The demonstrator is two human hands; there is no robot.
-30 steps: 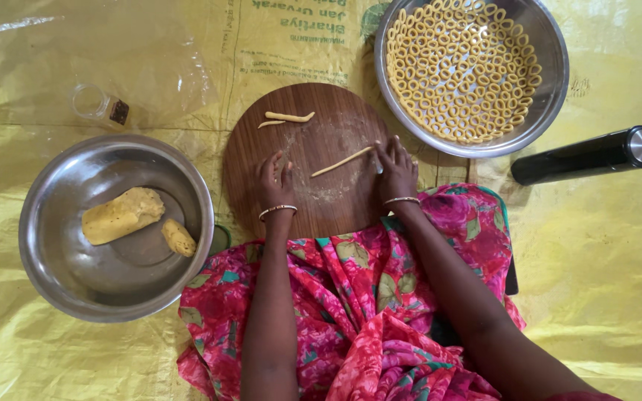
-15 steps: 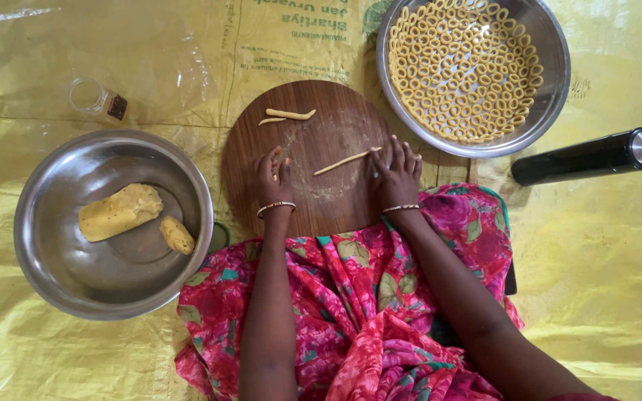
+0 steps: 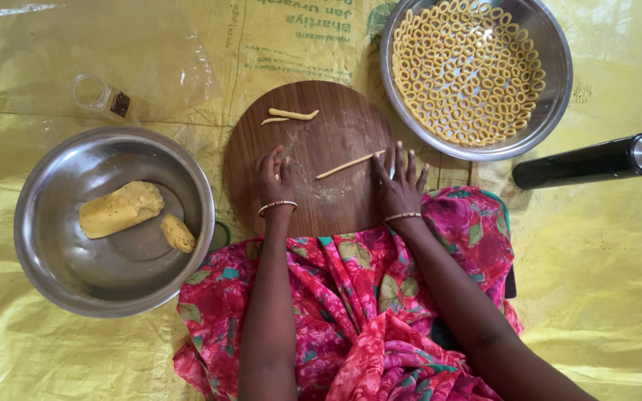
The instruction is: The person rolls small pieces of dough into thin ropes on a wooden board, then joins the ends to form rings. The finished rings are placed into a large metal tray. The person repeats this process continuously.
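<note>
Head view, looking straight down. Round wooden board lies on a yellow sheet, partly over the person's pink floral cloth.

- Right hand: flat on the board's right edge, fingers spread, fingertips touching the near end of a thin dough strand. Grip open; nothing clasped.
- Left hand: resting on the board's left part, fingers loosely curled, holding nothing that shows. It lies just beside the strand, not touching it.
- Strand: lies slanted near the board's middle, between the hands.
- Two short dough pieces: at the board's far edge, well apart from both hands.
- Left bowl: steel, holds a large dough lump and a smaller one beside it.
- Right bowl: steel, filled with small dough rings in a close layer.
- Small clear bottle lies beyond the left bowl; black cylinder lies right of the board.

Risks, as judged: the strand looks thin and could break or flatten under uneven palm pressure. The board sits partly on cloth, so it may rock. A wide sweep of the right hand could knock the ring bowl's rim, which is near.
</note>
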